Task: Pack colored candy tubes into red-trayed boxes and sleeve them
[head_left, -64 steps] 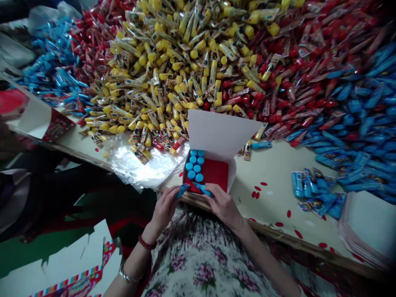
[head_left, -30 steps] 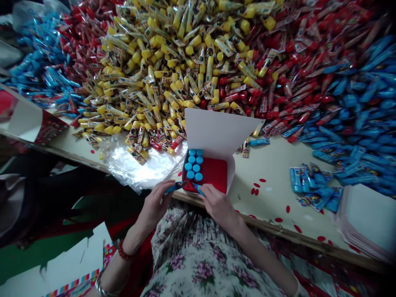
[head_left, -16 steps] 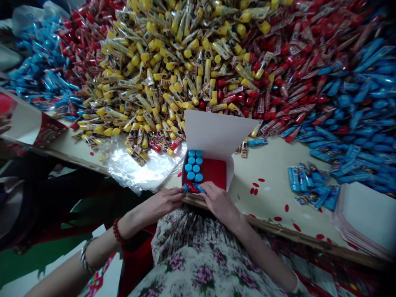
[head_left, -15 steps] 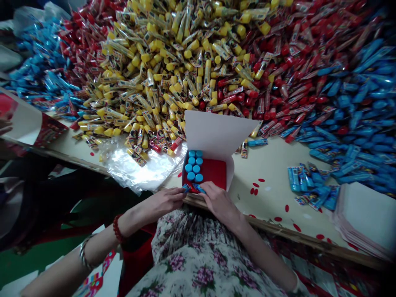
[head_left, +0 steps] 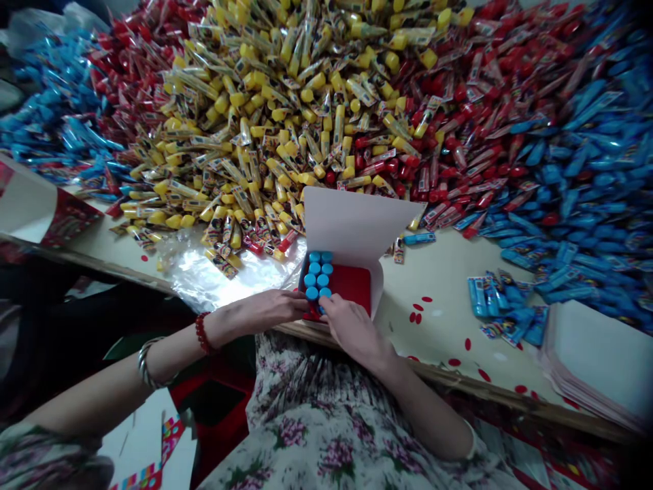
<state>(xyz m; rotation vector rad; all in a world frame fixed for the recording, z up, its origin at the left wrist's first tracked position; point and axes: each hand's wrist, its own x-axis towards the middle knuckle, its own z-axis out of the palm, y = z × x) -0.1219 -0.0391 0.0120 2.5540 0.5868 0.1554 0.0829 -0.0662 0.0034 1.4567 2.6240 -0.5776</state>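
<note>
Overall layout: a long cream tabletop [head_left: 439,340] is carrying a large heap of plastic-wrapped tubes [head_left: 286,116], lying in yellow, red and blue masses.

Side stock: a stack of white card blanks [head_left: 586,354] is sitting at the right, beside a small pile of blue-wrapped tubes [head_left: 505,306]. A clear plastic sheet [head_left: 214,279] is lying left of centre.

Box position: an open white card box [head_left: 357,228] is resting at the table's near edge, in front of the heap, with its lid standing up.

Box contents: blue caps [head_left: 316,279] are standing in tight rows at the left side of a red insert [head_left: 352,286].

Left hand: the left hand [head_left: 270,309] is reaching in from the left, fingers extended and close together, with the fingertips beside the box's near left corner. Whether it is gripping anything, I cannot tell.

Right hand: the right hand [head_left: 352,327] is curving over the box's near edge, with its fingers [head_left: 326,306] touching the lowest blue caps. Whether it is gripping a cap, I cannot tell.

Wrist items: a red bead bracelet [head_left: 203,333] and a metal bangle [head_left: 145,364] are encircling the left forearm.
</note>
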